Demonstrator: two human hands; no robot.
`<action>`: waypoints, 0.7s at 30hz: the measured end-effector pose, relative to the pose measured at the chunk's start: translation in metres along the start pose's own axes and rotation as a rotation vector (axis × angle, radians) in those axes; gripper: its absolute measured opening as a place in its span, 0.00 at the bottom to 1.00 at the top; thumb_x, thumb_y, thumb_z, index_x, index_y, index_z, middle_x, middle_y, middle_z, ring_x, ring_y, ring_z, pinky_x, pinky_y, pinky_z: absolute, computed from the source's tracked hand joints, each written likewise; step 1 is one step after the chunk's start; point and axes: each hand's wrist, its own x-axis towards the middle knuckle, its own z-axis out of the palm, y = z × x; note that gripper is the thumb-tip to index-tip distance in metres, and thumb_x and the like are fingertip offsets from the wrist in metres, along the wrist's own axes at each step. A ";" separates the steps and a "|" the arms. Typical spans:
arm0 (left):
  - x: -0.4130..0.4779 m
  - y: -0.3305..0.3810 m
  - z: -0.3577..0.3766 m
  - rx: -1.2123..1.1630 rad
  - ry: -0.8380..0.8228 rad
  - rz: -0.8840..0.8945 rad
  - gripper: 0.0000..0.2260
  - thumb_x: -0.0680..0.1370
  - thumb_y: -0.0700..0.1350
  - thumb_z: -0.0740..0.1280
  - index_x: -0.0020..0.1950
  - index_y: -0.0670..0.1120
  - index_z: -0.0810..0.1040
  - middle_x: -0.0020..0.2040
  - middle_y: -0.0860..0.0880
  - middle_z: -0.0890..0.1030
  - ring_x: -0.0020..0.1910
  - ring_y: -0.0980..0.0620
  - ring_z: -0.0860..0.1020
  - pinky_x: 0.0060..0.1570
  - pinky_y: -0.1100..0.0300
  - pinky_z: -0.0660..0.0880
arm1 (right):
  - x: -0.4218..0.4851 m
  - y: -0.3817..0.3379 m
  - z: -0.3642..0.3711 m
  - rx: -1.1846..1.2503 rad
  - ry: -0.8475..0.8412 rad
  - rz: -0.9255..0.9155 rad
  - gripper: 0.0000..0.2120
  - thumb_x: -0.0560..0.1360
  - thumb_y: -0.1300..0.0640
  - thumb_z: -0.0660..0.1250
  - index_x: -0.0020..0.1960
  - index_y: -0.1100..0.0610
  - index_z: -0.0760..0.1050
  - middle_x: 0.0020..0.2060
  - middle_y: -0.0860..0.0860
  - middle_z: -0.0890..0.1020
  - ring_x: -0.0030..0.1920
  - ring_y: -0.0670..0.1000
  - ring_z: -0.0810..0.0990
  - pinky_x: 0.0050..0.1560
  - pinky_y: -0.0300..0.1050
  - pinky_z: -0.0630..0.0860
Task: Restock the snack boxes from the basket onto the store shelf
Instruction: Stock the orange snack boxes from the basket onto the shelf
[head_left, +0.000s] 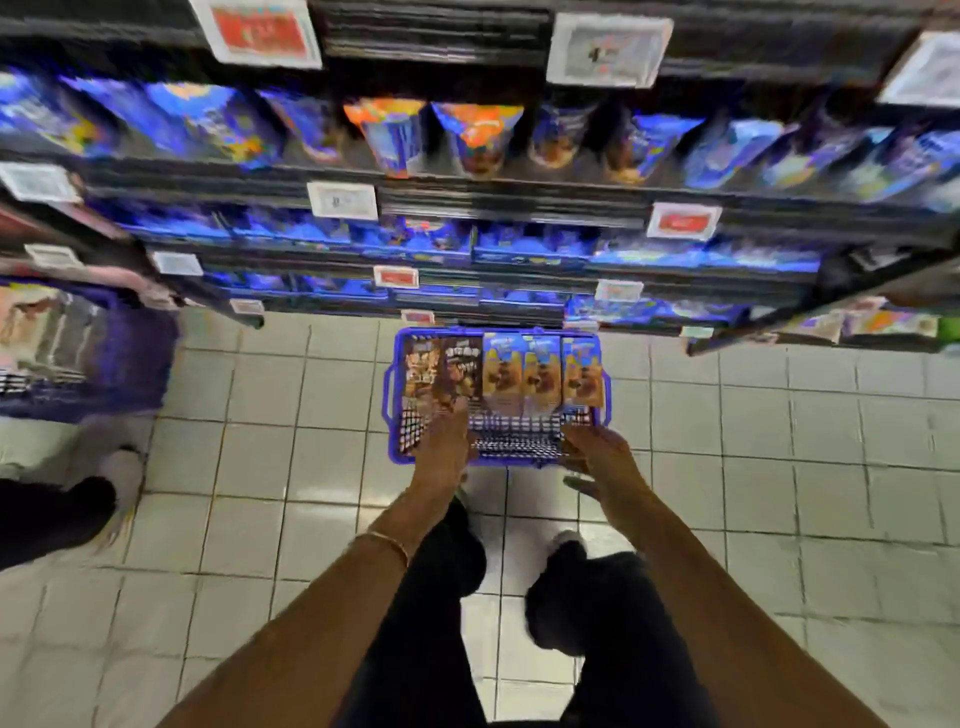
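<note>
Where the tiled floor (291, 467) meets the foot of the store shelf (493, 306), the scene runs left to right like this. At far left stands a purple display stand (135, 358), and nearer, another person's dark trouser leg (52, 514) ends in a pale shoe. Both are well apart from the work.

Next comes the left hand (441, 447), a thin bracelet (387, 543) on its forearm. It reaches into the left side of the blue basket (388, 400), fingers stretched towards the near ends of the brown cartons. Motion blur hides whether they pinch one or only touch it.

The basket sits on the floor just before the lowest shelf, nothing between them. The snack boxes (540, 371) fill its far half in one row running left to right, two brown, then three yellow. Each has its printed face up and its long axis running near to far, top end towards the shelf. The near half shows bare mesh.

The right hand (602, 457) hovers at the basket's near right corner, fingers loosely spread, thumb out, gripping nothing. Blue packets and price tags (343, 200) line the shelves beyond.
</note>
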 end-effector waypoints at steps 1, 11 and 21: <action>0.020 -0.014 0.006 -0.011 0.008 0.009 0.19 0.87 0.51 0.60 0.73 0.41 0.74 0.56 0.44 0.84 0.42 0.55 0.83 0.29 0.67 0.78 | 0.022 0.011 0.003 -0.002 0.007 0.029 0.04 0.82 0.57 0.66 0.54 0.57 0.74 0.47 0.58 0.78 0.43 0.55 0.77 0.51 0.50 0.71; 0.237 -0.161 0.071 -0.109 0.020 -0.034 0.25 0.84 0.65 0.57 0.54 0.46 0.82 0.49 0.41 0.84 0.46 0.40 0.82 0.49 0.45 0.80 | 0.295 0.145 0.030 0.102 -0.133 0.161 0.12 0.76 0.54 0.73 0.54 0.60 0.78 0.41 0.65 0.77 0.43 0.60 0.80 0.49 0.48 0.77; 0.328 -0.221 0.097 -0.568 -0.076 -0.091 0.35 0.80 0.74 0.52 0.56 0.49 0.85 0.54 0.48 0.85 0.52 0.46 0.82 0.57 0.53 0.77 | 0.406 0.182 0.041 0.476 -0.345 0.108 0.09 0.78 0.54 0.71 0.56 0.56 0.78 0.72 0.58 0.70 0.75 0.57 0.68 0.65 0.53 0.68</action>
